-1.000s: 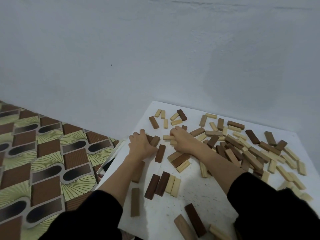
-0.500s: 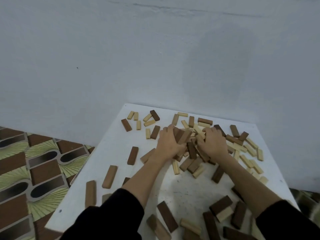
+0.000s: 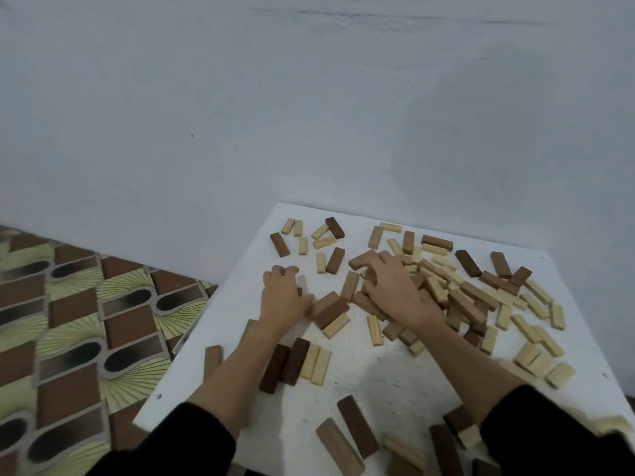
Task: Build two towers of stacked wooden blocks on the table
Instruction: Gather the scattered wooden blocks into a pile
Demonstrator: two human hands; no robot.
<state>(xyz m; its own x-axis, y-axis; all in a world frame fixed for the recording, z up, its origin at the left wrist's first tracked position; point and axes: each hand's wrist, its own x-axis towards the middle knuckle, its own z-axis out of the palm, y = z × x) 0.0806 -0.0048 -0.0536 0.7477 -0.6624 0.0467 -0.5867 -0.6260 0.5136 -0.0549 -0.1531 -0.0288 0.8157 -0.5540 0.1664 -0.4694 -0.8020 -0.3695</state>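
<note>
Blocks, brown and pale rectangular wooden blocks [image 3: 457,293], lie scattered flat across white square table [image 3: 378,379], no tower begun. Since half a second ago, left hand [image 3: 283,297] swung to nine o'clock, fingers curled, grasp unclear; right hand [image 3: 391,290] grips heap's edge, gathering.

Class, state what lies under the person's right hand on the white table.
The right hand rests on a heap of brown and pale wooden blocks on the white table. Whichever blocks lie directly beneath the palm are covered.
</note>
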